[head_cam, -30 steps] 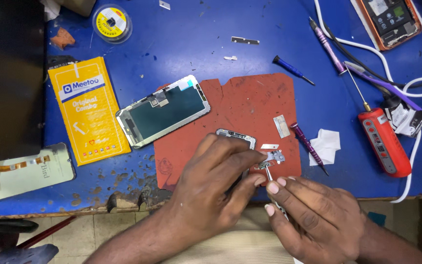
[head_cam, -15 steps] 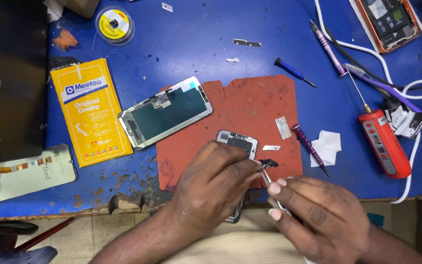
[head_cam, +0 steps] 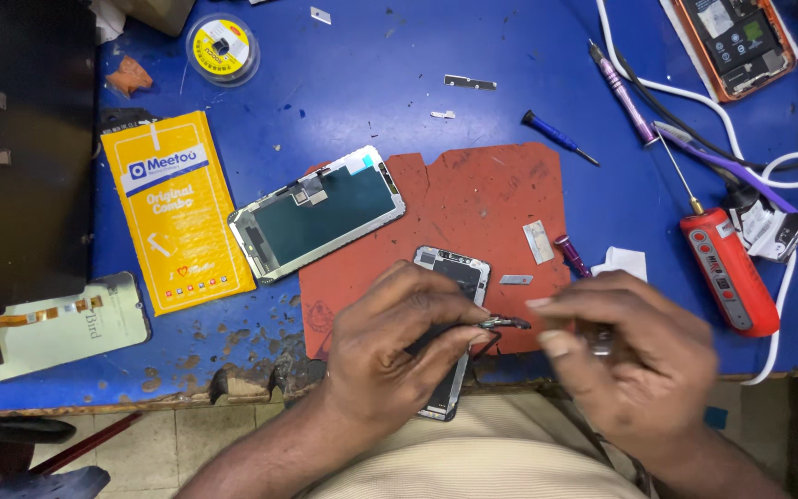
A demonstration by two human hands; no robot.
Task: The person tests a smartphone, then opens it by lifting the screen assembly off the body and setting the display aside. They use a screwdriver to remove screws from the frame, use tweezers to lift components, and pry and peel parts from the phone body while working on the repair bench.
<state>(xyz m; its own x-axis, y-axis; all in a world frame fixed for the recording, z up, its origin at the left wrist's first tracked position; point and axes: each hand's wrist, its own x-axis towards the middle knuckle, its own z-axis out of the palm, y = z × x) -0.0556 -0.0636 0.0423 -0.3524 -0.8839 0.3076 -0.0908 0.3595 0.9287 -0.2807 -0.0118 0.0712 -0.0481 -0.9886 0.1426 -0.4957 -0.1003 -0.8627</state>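
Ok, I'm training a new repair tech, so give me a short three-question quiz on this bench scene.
1. True or false: the left hand rests on the opened phone.
2. What colour is the mat under the phone?
3. Where does the detached screen lie? A: beside the yellow packet. B: on the red electric screwdriver.

Key: 1 true; 2 red; 3 A.
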